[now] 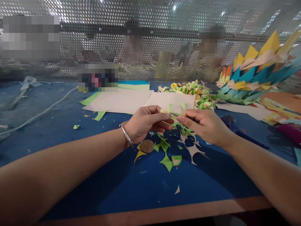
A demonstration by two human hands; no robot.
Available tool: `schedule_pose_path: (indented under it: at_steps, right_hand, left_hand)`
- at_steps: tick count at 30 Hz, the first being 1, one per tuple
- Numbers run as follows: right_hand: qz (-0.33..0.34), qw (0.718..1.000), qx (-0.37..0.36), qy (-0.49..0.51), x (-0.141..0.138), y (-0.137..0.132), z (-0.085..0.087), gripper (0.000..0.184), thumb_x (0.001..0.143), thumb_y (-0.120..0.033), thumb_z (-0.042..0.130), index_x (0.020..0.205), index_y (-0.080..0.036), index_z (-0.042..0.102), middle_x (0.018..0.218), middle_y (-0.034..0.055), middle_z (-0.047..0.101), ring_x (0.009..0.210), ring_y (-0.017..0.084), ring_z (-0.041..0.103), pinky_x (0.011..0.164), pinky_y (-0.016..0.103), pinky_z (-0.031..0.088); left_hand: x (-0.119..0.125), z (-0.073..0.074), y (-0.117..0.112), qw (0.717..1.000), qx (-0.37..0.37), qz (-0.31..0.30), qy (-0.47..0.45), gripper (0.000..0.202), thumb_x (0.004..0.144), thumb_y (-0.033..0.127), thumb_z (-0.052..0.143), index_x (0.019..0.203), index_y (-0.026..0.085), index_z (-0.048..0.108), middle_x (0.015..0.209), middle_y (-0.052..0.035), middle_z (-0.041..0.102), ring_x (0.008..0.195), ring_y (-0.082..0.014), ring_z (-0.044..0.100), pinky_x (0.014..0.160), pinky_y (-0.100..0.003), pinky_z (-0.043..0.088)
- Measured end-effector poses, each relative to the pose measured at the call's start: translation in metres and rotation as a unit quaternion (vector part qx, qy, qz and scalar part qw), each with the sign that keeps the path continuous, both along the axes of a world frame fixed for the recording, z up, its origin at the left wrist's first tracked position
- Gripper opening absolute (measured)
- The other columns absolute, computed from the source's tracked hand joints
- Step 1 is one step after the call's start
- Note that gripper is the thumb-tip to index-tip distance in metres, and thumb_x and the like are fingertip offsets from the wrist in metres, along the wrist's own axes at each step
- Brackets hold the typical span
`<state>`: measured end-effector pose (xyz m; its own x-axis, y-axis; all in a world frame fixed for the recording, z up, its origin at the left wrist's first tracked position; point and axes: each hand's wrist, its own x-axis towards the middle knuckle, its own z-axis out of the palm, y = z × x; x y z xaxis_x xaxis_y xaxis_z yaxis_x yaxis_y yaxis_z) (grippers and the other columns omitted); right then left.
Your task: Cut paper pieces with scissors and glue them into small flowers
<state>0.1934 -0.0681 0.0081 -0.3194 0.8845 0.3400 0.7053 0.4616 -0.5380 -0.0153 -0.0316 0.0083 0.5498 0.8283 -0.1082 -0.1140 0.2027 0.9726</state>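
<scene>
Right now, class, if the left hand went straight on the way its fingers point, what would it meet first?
The left hand points right, so probably the fingertips of the right hand, just past the small paper piece both pinch.

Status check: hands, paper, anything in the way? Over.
Left hand and right hand both pinching small yellow-green paper piece. Held above blue table. Green and white paper offcuts littered beneath, white paper sheets behind.

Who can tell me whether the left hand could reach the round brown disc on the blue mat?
Probably yes: the brown disc lies uncovered just below the left hand, only loose scraps beside it. That hand, though, is pinching a paper piece with the right hand.
</scene>
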Motion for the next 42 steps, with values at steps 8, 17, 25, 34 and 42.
schedule_pose_path:
  at_steps: [8,17,25,34,42]
  right_hand:
    - [-0.001,1.000,0.005,-0.006,-0.0008,-0.0012,-0.0001,0.043,0.096,-0.049,0.047,0.064,-0.020,0.047,0.055,-0.0051,0.031,0.050,0.009,0.031,0.048,0.027,0.025]
    - [-0.002,1.000,-0.009,0.001,-0.0003,-0.0012,0.0002,0.044,0.096,-0.050,0.047,0.064,-0.020,0.046,0.056,-0.0047,0.032,0.051,0.010,0.032,0.048,0.027,0.026]
    - [0.004,1.000,-0.008,0.007,0.0000,-0.0015,0.0005,0.045,0.096,-0.051,0.048,0.064,-0.020,0.045,0.057,-0.0041,0.033,0.052,0.010,0.032,0.049,0.027,0.027]
    - [0.000,1.000,-0.010,0.011,-0.0012,-0.0022,0.0005,0.044,0.096,-0.050,0.048,0.064,-0.020,0.043,0.058,-0.0035,0.033,0.054,0.011,0.032,0.050,0.028,0.027]
    - [-0.002,1.000,-0.005,0.008,-0.0008,-0.0020,0.0000,0.045,0.095,-0.052,0.048,0.063,-0.021,0.043,0.058,-0.0035,0.033,0.054,0.011,0.032,0.050,0.028,0.027]
  left_hand:
    - [0.0008,-0.0001,-0.0004,1.000,0.005,-0.001,0.004,0.018,0.077,0.025,0.074,0.073,0.015,0.060,0.075,-0.0019,0.074,0.065,-0.0118,0.069,0.060,-0.024,0.047]
    - [0.0010,-0.0002,-0.0006,1.000,0.005,-0.004,0.002,0.017,0.078,0.025,0.074,0.073,0.015,0.061,0.075,-0.0021,0.074,0.065,-0.0111,0.068,0.061,-0.024,0.047]
    - [0.0004,-0.0010,-0.0001,1.000,0.001,-0.018,-0.001,0.020,0.077,0.026,0.076,0.073,0.015,0.059,0.074,-0.0015,0.073,0.066,-0.0109,0.068,0.062,-0.023,0.046]
    - [-0.0003,-0.0021,0.0008,1.000,-0.001,-0.020,0.001,0.022,0.076,0.030,0.077,0.074,0.016,0.060,0.078,-0.0026,0.073,0.068,-0.0117,0.067,0.065,-0.026,0.047]
    - [-0.0003,-0.0041,0.0018,1.000,0.003,-0.026,-0.008,0.021,0.077,0.027,0.076,0.072,0.016,0.060,0.075,-0.0017,0.073,0.066,-0.0108,0.066,0.062,-0.024,0.046]
